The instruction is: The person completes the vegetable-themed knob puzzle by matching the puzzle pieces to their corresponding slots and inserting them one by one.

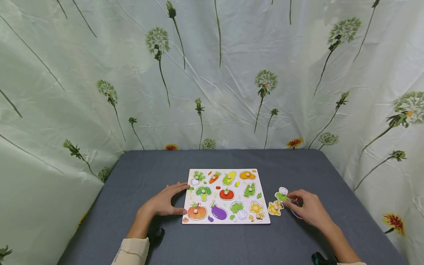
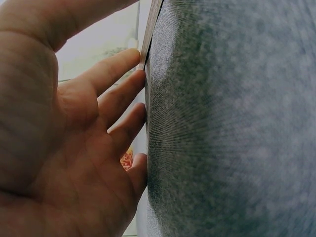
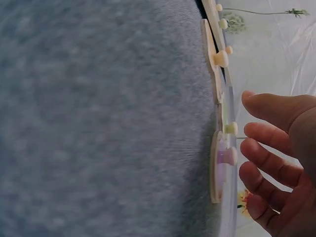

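A white wooden vegetable puzzle board [image 1: 212, 194] lies on the table, several knobbed pieces set in it. My left hand [image 1: 167, 200] rests at its left edge, thumb and fingers spread along the side; the left wrist view shows fingertips [image 2: 132, 55] against the board's edge. Right of the board lie a yellow mushroom piece [image 1: 274, 209], a green-and-white leafy vegetable piece [image 1: 282, 195] and a purple eggplant piece [image 1: 296, 214], partly covered by my right hand [image 1: 308, 207]. The right wrist view shows that hand's bent fingers apart from the purple knob [image 3: 228, 156], gripping nothing.
The dark grey cloth-covered table [image 1: 232, 244] spreads around the board. Behind it hangs a pale curtain [image 1: 225, 84] printed with dandelions. Dark wrist straps show at the left wrist [image 1: 156, 235] and right wrist [image 1: 321, 258].
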The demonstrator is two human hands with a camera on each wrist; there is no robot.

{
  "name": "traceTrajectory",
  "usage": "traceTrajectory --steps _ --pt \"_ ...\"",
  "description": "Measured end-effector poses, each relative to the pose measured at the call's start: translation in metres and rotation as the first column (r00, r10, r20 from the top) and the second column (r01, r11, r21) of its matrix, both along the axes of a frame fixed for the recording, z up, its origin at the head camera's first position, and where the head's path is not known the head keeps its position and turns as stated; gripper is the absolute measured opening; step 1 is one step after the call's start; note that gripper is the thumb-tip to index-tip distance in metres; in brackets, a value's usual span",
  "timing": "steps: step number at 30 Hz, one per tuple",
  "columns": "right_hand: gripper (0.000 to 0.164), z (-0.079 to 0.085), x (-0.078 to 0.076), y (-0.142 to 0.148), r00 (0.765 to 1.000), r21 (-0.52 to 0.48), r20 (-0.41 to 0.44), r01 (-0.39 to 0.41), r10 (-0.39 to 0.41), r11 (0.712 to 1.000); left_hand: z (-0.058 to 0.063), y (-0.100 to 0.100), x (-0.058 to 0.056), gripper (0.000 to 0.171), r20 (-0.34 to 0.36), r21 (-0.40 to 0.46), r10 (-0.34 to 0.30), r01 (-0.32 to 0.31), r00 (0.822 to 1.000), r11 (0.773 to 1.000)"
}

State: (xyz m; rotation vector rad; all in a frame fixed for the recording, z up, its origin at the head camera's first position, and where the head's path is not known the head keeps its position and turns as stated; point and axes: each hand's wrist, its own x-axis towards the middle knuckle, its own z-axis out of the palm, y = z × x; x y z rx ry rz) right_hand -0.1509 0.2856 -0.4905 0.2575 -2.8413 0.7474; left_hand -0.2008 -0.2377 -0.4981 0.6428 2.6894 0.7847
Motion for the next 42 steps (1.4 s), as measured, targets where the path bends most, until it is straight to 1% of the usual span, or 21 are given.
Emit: traceTrajectory --steps 4,6,12,13,20,27,31,36,42 --pt "0.020 -0.005 0.002 0.001 1.000 -0.003 0.026 -0.004 0.005 1.000 -0.001 0.000 0.000 0.095 -0.003 0.004 0.001 -0.001 1.000 1.000" --pt "0.018 -0.007 0.003 0.002 1.000 -0.013 0.025 -0.009 0.009 1.000 -0.001 0.000 0.000 0.095 0.002 0.001 0.004 -0.004 1.000 1.000" --pt "0.019 -0.009 0.006 0.006 0.999 -0.016 -0.040 0.006 -0.007 1.000 -0.001 0.000 -0.001 0.095 0.012 -0.014 0.018 -0.018 1.000 1.000" --pt "0.018 -0.009 0.008 0.007 0.999 -0.013 -0.041 0.009 -0.010 1.000 -0.001 0.000 -0.001 0.095 0.012 -0.014 0.018 -0.018 1.000 1.000" --pt "0.018 -0.010 0.014 0.017 0.999 0.004 0.022 0.047 -0.047 0.999 -0.003 -0.001 -0.001 0.094 -0.007 0.002 0.006 -0.006 1.000 1.000" --pt "0.015 -0.013 0.020 0.022 0.998 -0.043 0.001 0.067 -0.067 0.997 -0.001 -0.001 -0.001 0.094 -0.005 -0.001 0.007 -0.007 1.000 1.000" --pt "0.013 -0.015 0.020 0.023 0.997 -0.045 0.004 0.071 -0.071 0.996 0.001 0.000 0.000 0.094 -0.008 -0.007 0.007 -0.007 1.000 1.000" --pt "0.008 -0.014 0.019 0.022 0.998 -0.044 0.008 0.063 -0.063 0.997 0.001 0.000 0.000 0.094 -0.009 -0.014 0.008 -0.008 1.000 1.000" --pt "0.006 -0.007 0.018 0.020 0.998 -0.046 -0.043 0.039 -0.041 0.998 0.001 0.000 0.000 0.094 -0.009 -0.009 0.006 -0.006 1.000 1.000"
